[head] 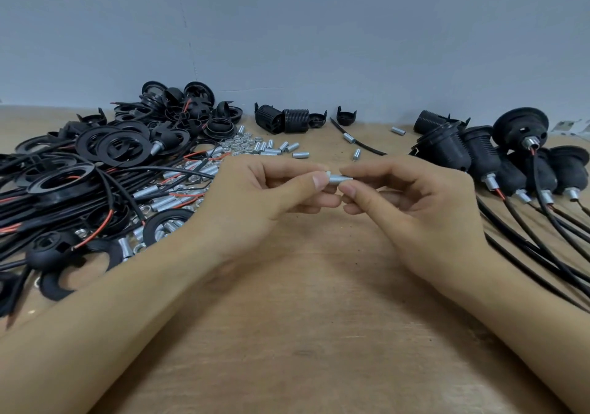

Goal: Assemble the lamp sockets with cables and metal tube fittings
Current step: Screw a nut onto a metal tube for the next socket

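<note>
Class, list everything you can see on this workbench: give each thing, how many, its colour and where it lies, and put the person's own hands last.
metal tube fitting: one, silver, pinched between both hands at centre.
loose tube fittings: many, silver, scattered at the back centre.
nuts: a heap, silver, left of the loose tubes.
parts pile: many rings, socket caps and cables, black with red wire ends, left.
socket shells: a few, black, back centre by the wall.
assembled sockets: several, black with cables, right.
table: one, light brown wood.
wall: grey-blue, behind.
left hand: holds the tube's left end.
right hand: holds its right end.
</note>
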Motion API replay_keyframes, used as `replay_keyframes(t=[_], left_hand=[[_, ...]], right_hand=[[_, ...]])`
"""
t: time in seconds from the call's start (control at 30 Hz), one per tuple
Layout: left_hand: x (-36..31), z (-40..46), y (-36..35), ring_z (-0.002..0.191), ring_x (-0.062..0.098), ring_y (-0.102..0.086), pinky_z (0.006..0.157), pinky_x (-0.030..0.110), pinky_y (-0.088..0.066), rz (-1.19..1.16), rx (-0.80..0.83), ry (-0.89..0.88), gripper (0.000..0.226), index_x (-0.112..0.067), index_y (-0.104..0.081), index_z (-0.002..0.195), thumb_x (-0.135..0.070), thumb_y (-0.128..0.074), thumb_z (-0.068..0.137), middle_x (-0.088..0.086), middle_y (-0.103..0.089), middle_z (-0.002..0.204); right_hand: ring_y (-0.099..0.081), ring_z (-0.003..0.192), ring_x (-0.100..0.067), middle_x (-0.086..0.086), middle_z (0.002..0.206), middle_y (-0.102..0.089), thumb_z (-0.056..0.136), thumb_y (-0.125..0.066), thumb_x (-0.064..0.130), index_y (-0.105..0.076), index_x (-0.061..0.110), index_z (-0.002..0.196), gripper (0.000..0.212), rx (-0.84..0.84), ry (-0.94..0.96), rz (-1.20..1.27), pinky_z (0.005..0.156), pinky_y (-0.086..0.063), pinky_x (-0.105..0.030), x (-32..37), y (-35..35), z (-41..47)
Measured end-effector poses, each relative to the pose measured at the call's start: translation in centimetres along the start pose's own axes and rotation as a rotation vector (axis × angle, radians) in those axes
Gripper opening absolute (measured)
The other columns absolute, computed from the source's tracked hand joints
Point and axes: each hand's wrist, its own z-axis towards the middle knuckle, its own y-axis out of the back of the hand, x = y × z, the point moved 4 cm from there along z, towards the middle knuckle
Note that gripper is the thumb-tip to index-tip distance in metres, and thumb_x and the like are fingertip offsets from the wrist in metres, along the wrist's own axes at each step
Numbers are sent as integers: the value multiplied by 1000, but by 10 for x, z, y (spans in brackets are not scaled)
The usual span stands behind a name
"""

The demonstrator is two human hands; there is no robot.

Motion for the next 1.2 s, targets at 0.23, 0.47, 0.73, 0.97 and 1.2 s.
replay_keyframes(t=[0.23, 0.47, 0.73, 0.97, 1.2], left_hand=[[3, 0, -2, 75, 18, -75, 67, 24, -57, -209, 91, 135, 22, 0, -76, 92, -16, -66, 79, 18, -75, 90], [0, -4, -3, 84, 26, -75, 74, 27, -57, -106, 44, 50, 26, -5, -70, 97, -17, -70, 74, 18, -76, 89], [-3, -4, -3, 74, 25, -75, 66, 25, -58, -101, 64, 103, 27, -4, -76, 87, -28, -69, 76, 19, -75, 85], [-1, -5, 2, 56, 15, -63, 59, 22, -52, -79, 59, 130, 21, -10, -78, 79, -29, -73, 72, 12, -71, 75], [0, -4, 4, 70, 19, -71, 71, 26, -57, -115, 50, 63, 24, -7, -78, 88, -20, -75, 68, 15, -75, 86]], right_hand=[[-69, 79, -8, 3, 87, -73, 85, -74, 3, -74, 6, 96, 12, -9, 313, -302, 71, -56, -23, 17, 1, 1], [-68, 71, -4, 15, 83, -69, 86, -72, 6, -71, 22, 99, 20, 24, 145, -256, 65, -55, -21, 11, 1, 2], [-65, 71, -21, -9, 82, -71, 83, -74, -2, -73, -1, 82, 2, -3, 461, -457, 66, -51, -30, 19, -1, -2], [-64, 68, -15, -5, 80, -71, 83, -75, 2, -74, 1, 84, 2, -8, 394, -424, 66, -50, -27, 18, -1, -2], [-69, 74, -6, 4, 85, -74, 82, -77, 9, -76, 9, 91, 9, 22, 183, -253, 69, -56, -21, 17, 2, 0]])
